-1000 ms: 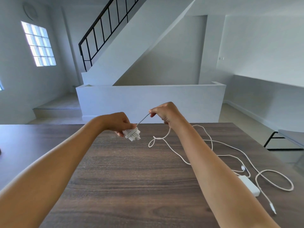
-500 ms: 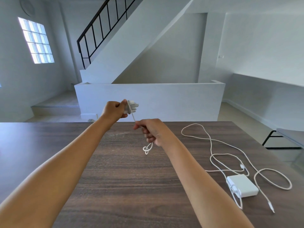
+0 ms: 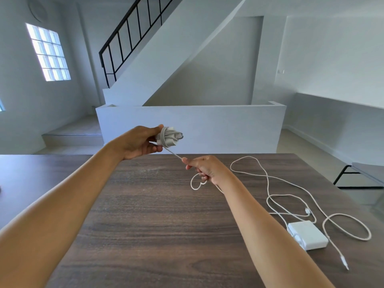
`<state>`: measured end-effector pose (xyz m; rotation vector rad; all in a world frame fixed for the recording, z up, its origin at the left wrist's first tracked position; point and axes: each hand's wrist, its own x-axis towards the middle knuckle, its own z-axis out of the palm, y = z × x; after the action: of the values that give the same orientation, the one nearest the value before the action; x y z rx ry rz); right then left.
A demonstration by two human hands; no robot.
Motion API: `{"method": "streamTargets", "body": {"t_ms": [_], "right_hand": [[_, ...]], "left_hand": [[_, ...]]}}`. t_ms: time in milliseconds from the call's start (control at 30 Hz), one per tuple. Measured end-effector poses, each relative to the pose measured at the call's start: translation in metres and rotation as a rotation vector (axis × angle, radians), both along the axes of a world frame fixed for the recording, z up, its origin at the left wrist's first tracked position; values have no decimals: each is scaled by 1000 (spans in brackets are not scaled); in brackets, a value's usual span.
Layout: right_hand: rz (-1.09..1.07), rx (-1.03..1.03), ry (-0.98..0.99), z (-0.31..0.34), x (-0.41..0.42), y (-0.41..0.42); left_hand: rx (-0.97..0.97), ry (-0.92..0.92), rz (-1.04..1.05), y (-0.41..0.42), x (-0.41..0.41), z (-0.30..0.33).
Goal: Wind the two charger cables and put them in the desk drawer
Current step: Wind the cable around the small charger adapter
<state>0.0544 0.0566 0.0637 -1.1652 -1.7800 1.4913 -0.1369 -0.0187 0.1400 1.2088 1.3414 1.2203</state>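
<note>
While gripping wound charger [image 3: 169, 137]: left hand [image 3: 138, 143]; right hand [image 3: 204, 168] pinching cable [image 3: 175, 155].

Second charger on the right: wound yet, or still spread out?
Still spread out. Its cable lies in loose loops across the desk beside the white adapter; neither hand touches it.

- The room is bright with soft, cool daylight.
- The light comes from the glass-block window [image 3: 48, 53] in the upper left of the frame. It glows almost pure white.
- The dark wooden table [image 3: 145, 225] has a pale shine in the middle, near its far edge.
- Shadows are faint and soft. The wall under the staircase [image 3: 166, 48] looks a bit darker.
- Straight lines bend near the edges of the frame, like the walls at the far right.
- The arms look big and stretched at the bottom corners.
- Most things look sharp.
</note>
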Motion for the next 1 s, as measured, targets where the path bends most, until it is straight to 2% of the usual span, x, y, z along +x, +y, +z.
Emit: {"method": "streamTargets", "body": {"t_ms": [167,300,400,500,600,667,767,867,1000], "right_hand": [[-30,221,-119,20,10,10],[-15,340,-172,46,13,16],[-26,386,-184,66,6,12],[-37,410,-206,79,-1,-1],[-37,396,-185,83,-6,-14],[-31,393,-172,84,-9,-23],[-11,324,-137,78,-13,-34],[44,151,-89,60,-18,-38],[127,-19,-28,37,-20,-37]], "left_hand": [[-111,165,-210,-9,-4,7],[-241,503,-313,-11,-6,9],[-219,767,-206,-5,-4,3],[-54,1071,-26,4,-6,-6],[72,1190,236,15,-6,-14],[122,1128,403,18,-1,-17],[191,916,573,22,0,-18],[176,525,623,26,-5,-17],[136,-19,529,23,6,-5]]}}
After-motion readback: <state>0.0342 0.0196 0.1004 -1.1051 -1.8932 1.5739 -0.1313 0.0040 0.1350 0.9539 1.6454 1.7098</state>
